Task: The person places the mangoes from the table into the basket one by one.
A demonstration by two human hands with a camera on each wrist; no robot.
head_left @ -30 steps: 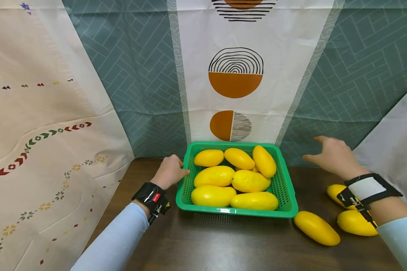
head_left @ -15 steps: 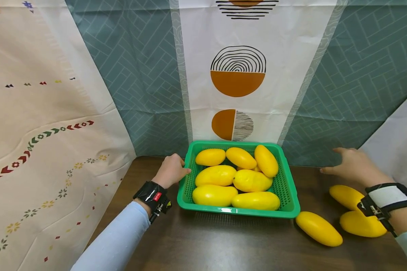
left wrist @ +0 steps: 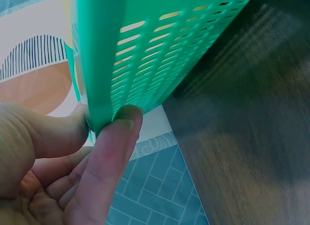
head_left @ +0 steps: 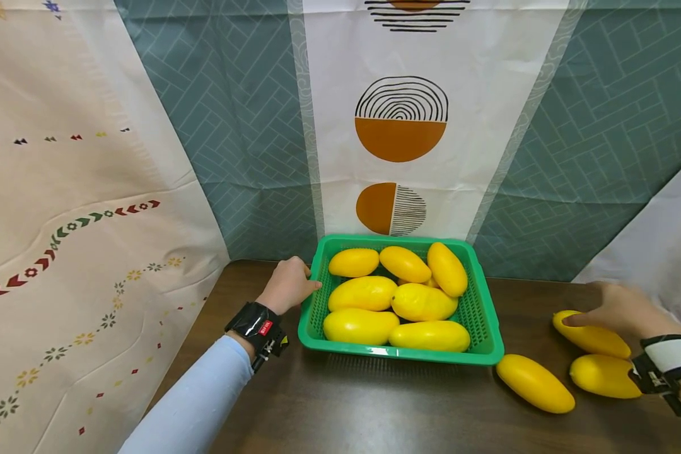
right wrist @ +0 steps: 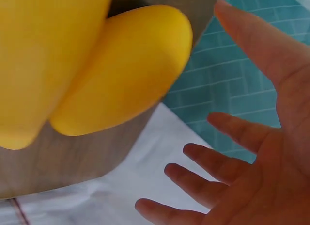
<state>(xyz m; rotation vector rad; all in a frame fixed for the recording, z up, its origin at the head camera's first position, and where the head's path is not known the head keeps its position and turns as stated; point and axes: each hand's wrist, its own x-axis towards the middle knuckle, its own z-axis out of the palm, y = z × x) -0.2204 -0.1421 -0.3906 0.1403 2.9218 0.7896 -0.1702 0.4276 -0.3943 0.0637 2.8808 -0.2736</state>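
Note:
My left hand (head_left: 286,287) pinches the left rim of a green plastic basket (head_left: 400,354), thumb inside and a finger against the slotted outer wall (left wrist: 145,55). Several yellow mangoes (head_left: 363,294) lie in the basket. At the right, my right hand (head_left: 630,309) hovers over the far loose mango (head_left: 593,337), and its thumb overlaps that fruit in the head view. In the right wrist view the fingers (right wrist: 198,162) are spread, apart from the mango (right wrist: 126,70). A second mango (head_left: 604,376) lies just in front of it, and a third mango (head_left: 539,383) lies by the basket's front right corner.
The basket stands on a dark wooden table (head_left: 374,403), close to a patterned curtain (head_left: 400,208) at the back. A cream cloth (head_left: 91,252) hangs on the left, and a white cloth (head_left: 647,246) on the right.
My right hand has moved right and down, from beside the curtain to over the loose mangoes. My left hand keeps its hold on the basket's rim.

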